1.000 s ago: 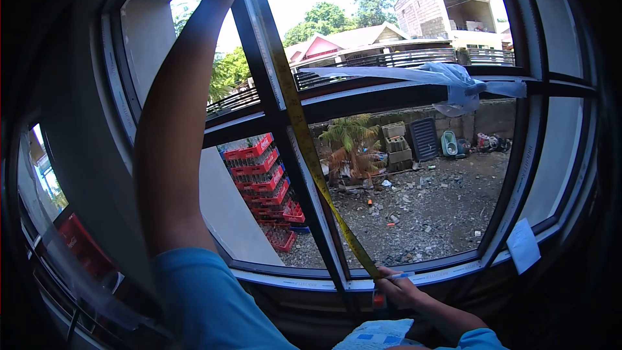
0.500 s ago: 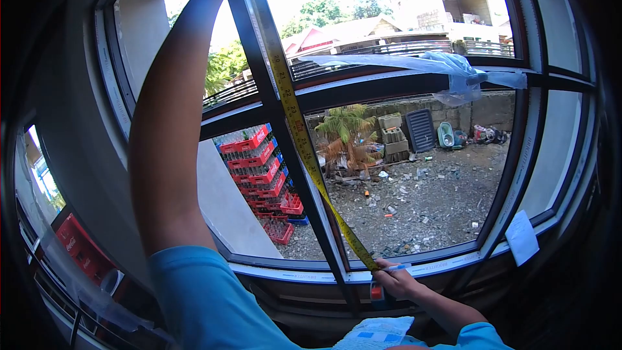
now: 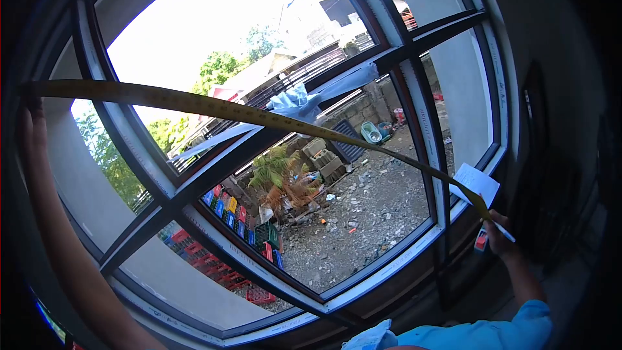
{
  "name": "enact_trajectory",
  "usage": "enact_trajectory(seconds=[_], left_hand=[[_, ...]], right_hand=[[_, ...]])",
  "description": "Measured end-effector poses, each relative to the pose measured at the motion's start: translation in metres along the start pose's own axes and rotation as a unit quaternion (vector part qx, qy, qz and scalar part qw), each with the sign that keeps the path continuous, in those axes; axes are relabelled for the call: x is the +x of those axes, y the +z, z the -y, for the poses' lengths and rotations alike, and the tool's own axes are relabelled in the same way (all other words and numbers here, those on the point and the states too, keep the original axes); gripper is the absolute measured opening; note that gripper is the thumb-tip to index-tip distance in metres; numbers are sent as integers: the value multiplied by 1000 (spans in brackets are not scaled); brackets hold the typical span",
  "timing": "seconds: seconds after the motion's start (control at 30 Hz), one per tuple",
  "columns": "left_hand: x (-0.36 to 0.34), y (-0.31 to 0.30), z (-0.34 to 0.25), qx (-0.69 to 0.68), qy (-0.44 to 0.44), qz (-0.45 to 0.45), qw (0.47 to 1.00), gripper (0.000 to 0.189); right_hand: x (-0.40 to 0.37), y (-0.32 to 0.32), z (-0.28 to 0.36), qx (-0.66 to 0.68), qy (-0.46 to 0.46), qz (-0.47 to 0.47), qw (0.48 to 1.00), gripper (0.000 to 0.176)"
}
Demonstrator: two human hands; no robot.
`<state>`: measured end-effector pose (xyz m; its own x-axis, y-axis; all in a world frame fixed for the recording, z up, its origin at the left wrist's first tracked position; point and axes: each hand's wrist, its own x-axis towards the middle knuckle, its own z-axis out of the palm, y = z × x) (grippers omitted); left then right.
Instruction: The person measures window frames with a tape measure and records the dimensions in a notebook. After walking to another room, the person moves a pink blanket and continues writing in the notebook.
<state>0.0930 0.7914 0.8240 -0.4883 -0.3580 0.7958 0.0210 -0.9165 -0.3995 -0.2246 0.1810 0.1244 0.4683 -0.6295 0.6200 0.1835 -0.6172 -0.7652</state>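
A yellow tape measure blade (image 3: 259, 116) stretches across the front of the window, sloping down from left to right. Its far left end is at the fingers of my left hand (image 3: 32, 120), raised by the window's left side and closed on it in shadow. Low on the right, my right hand (image 3: 500, 236) grips the tape measure's case (image 3: 481, 240), which shows red and dark parts. A white pen (image 3: 504, 231) also sticks out from that hand. Just above it, a sheet of white paper (image 3: 478, 185) with faint writing rests against the frame.
The dark window frame (image 3: 243, 188) divides the glass into several panes. Bluish plastic film (image 3: 295, 100) is wrapped on its crossbar. Outside are crates of bottles (image 3: 210, 262), a palm-like plant (image 3: 278, 181), concrete blocks (image 3: 322, 159) and rubble-strewn ground (image 3: 369, 207).
The tape has gone from steep along the upright bar to a long slant across the window. My left hand has come down to the left, my right hand out to the right. The view has tilted.
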Motion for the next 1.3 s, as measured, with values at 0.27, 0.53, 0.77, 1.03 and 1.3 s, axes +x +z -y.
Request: enact_trajectory(seconds=[0.27, 0.53, 0.77, 1.03, 1.3], left_hand=[[-23, -39, -29, -131, 68, 65, 987, 36], [-105, -113, -189, -641, -542, 156, 520, 39], [-131, -124, -257, -464, -552, 357, 593, 27], [-134, -116, -263, -407, -495, 410, 649, 30], [-155, -86, -235, -340, -391, 462, 720, 32]], right_hand=[[165, -186, 8, -191, -17, -164, 968, 35], [236, -260, 71, -401, -40, -157, 901, 30], [258, -267, 99, -513, -114, -103, 845, 22], [264, -279, 95, -518, -136, -92, 840, 22], [264, -289, 85, -541, -203, -86, 812, 20]])
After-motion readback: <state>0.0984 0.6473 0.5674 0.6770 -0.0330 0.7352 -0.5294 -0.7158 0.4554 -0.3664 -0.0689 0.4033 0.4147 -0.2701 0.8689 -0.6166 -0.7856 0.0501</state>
